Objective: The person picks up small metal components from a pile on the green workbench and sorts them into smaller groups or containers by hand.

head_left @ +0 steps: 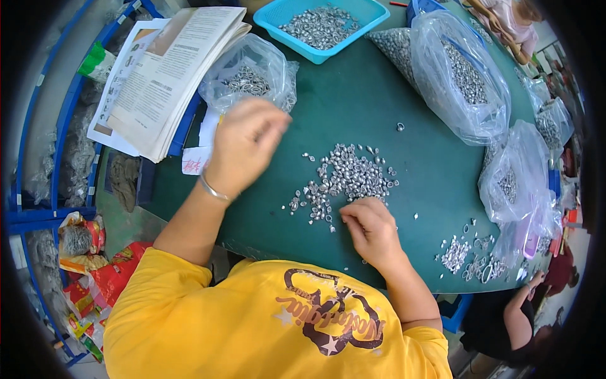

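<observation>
My left hand (pixel 248 144), a bracelet on its wrist, hovers over the table just in front of an open clear plastic bag (pixel 281 60) of small metal rings. Its fingers are curled in and slightly blurred; anything between them is hidden. At the near edge of a loose pile of small silvery metal pieces (pixel 353 170), my right hand (pixel 374 232) is closed, thumb and fingers pressed together. Whatever those fingers hold is too small to make out. Some of the pieces look like rounded beads, others like open loops. A single ring (pixel 400 127) lies apart beyond the pile.
A turquoise basket (pixel 372 20) of metal pieces stands at the far edge. Clear bags (pixel 435 69) of parts fill the right side, above a second scatter of pieces (pixel 456 254). Newspapers (pixel 170 76) rest at left beside blue shelving (pixel 60 139). Other people sit at the right.
</observation>
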Tool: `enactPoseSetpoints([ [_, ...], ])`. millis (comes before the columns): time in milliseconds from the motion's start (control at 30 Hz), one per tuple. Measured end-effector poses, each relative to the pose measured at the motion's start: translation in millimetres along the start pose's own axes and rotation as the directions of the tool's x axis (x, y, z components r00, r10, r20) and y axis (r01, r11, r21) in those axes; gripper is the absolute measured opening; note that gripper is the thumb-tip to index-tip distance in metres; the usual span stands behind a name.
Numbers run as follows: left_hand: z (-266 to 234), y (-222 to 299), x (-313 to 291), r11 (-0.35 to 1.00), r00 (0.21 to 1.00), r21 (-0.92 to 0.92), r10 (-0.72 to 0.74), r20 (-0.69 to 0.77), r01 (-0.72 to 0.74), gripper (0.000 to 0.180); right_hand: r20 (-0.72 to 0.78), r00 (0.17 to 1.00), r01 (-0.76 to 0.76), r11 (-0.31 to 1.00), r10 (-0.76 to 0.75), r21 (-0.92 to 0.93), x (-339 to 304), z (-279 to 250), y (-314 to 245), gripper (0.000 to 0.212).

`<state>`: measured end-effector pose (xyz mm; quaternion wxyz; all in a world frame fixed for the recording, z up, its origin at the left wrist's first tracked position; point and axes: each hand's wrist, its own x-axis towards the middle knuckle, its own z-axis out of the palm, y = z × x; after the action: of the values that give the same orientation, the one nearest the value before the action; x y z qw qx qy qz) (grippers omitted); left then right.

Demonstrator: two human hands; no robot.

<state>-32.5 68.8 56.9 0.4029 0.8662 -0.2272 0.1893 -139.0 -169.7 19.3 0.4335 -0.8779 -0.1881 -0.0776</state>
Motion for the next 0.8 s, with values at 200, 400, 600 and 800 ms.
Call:
enactPoseSetpoints([
  [200,45.0,25.2,-59.5,0.971,0.797,-0.211,0.217,0.563,-0.115,0.016,0.132,0.988,0.1,0.98,-0.078,-0.17,2.3,13.8,-3.9,0.013],
  [400,44.5,28.0,-61.7,0.955,0.855,-0.288,0.094,0.51,0.066,0.018,0.076,0.996,0.053,0.997,-0.049,-0.052,-1.3,7.2,1.3,0.014],
  [600,45.0,45.9,-62.3,0.731,0.75,-0.452,-0.122,0.65,0.511,0.017,-0.004,0.995,-0.1,0.966,0.104,0.24,-4.7,2.1,-7.1,0.019],
  [800,47.1,49.4,-66.0,0.559,0.742,-0.551,-0.186,0.644,0.619,0.02,-0.139,0.989,-0.006,0.954,0.05,0.299,-7.2,4.0,-4.5,0.025],
])
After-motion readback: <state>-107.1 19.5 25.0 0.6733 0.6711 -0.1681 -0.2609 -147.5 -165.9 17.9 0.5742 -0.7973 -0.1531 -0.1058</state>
